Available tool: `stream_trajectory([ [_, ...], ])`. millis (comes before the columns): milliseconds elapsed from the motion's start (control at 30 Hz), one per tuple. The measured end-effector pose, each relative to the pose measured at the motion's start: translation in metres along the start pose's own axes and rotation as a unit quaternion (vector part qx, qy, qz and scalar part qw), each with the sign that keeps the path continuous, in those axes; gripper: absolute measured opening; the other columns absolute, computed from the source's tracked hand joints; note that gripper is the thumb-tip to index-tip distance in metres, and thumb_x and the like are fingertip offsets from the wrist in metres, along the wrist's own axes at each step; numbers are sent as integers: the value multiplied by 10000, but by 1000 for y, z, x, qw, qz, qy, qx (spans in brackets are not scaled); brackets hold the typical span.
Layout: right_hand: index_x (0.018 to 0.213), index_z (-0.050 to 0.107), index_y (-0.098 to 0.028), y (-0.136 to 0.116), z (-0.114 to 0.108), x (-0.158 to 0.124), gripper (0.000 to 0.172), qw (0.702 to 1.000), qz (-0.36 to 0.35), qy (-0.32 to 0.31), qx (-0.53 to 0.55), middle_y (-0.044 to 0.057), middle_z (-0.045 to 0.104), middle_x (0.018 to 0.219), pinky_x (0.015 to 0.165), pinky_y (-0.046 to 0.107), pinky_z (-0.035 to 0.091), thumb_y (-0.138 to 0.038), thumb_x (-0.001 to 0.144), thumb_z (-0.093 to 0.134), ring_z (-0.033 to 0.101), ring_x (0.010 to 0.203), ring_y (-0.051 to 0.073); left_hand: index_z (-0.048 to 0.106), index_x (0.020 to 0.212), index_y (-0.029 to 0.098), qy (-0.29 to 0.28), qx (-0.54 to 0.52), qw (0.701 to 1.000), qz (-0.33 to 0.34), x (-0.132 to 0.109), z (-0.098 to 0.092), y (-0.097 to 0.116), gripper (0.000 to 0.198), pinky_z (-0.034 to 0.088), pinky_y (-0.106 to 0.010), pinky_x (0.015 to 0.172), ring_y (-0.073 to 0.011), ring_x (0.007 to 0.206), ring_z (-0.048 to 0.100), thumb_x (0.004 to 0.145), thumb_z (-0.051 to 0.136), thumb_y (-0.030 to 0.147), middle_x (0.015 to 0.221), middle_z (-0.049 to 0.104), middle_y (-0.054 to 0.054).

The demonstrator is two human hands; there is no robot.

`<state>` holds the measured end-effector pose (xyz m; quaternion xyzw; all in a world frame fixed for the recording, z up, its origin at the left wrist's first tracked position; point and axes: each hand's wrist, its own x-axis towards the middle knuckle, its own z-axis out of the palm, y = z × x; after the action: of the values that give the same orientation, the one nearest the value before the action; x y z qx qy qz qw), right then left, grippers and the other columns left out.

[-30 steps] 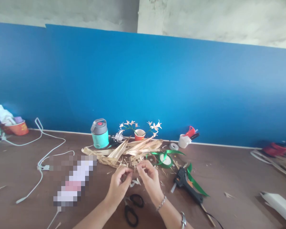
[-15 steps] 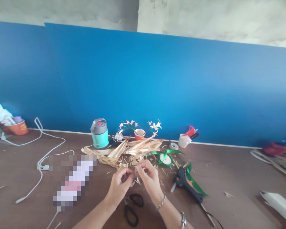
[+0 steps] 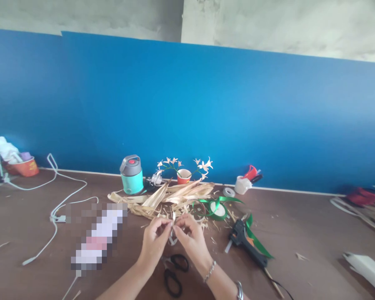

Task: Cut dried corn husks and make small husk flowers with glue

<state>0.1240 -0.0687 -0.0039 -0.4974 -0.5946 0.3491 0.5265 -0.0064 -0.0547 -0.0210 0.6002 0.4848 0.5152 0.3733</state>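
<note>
My left hand (image 3: 154,243) and my right hand (image 3: 190,239) meet over the brown table, both pinching a small pale strip of dried leaf (image 3: 173,220) between their fingertips. Just beyond them lies a heap of dried leaves (image 3: 165,198). Black scissors (image 3: 174,275) lie on the table under my wrists. A black glue gun (image 3: 245,243) rests to the right of my right hand, on a green ribbon (image 3: 258,241).
A green ribbon roll (image 3: 218,209), a teal flask (image 3: 131,175), a red cup of leaf flowers (image 3: 183,176) and a white cup of pens (image 3: 242,184) stand near the blue wall. White cables (image 3: 54,208) trail at left. A white box (image 3: 367,271) lies at right.
My hands have drawn closer together and shifted slightly left, the fingertips now touching around the leaf strip.
</note>
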Motion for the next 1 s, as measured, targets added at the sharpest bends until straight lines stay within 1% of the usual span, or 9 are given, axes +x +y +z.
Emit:
stream_trajectory([
  [133, 573, 588, -164, 0, 2, 0, 162, 1000, 19, -4, 15, 23, 565, 735, 607, 239, 408, -210, 728, 573, 539, 704, 149, 662, 730, 167, -13, -14, 1000, -10, -1, 1, 0, 198, 452, -252, 648, -188, 687, 600, 759, 573, 342, 720, 672, -42],
  [300, 549, 579, -164, 0, 2, 1, 185, 998, 35, -2, 44, 24, 557, 721, 600, 240, 414, -231, 721, 573, 532, 690, 149, 667, 709, 158, -19, -54, 998, -33, -2, 1, 5, 197, 446, -233, 598, -168, 624, 578, 741, 590, 337, 667, 654, -29],
  [467, 535, 570, -166, 0, 2, 2, 203, 998, 40, 0, 47, 22, 551, 709, 618, 245, 414, -255, 716, 592, 529, 698, 155, 658, 687, 151, -18, -101, 993, -54, -3, 1, 11, 183, 444, -222, 586, -152, 604, 560, 726, 600, 320, 637, 622, -17],
  [567, 539, 564, -166, -1, 1, 2, 209, 998, 42, -5, 48, 19, 547, 701, 627, 249, 413, -266, 720, 592, 525, 690, 155, 653, 673, 147, -25, -117, 991, -57, -3, 1, 10, 186, 437, -216, 570, -142, 590, 546, 721, 610, 321, 625, 607, -14],
  [767, 545, 555, -169, 0, 1, 2, 179, 998, 43, -2, 41, 15, 543, 697, 628, 247, 410, -233, 711, 574, 518, 677, 151, 653, 698, 145, -42, -126, 988, -74, -2, 1, 5, 212, 434, -221, 575, -145, 594, 548, 714, 627, 354, 627, 609, -17],
  [900, 539, 557, -165, 0, 0, 2, 191, 998, 43, -8, 41, 15, 548, 707, 626, 242, 408, -236, 716, 562, 524, 684, 148, 639, 698, 144, -40, -142, 985, -90, -2, 2, 9, 233, 429, -218, 551, -136, 560, 541, 711, 628, 376, 603, 602, -8],
  [1000, 571, 564, -164, -1, -2, 3, 177, 997, 50, 4, 54, 5, 545, 672, 614, 239, 407, -258, 721, 559, 512, 656, 141, 622, 698, 146, -50, -155, 981, -109, -3, 3, 13, 255, 414, -211, 500, -121, 494, 517, 723, 613, 399, 536, 570, 12],
])
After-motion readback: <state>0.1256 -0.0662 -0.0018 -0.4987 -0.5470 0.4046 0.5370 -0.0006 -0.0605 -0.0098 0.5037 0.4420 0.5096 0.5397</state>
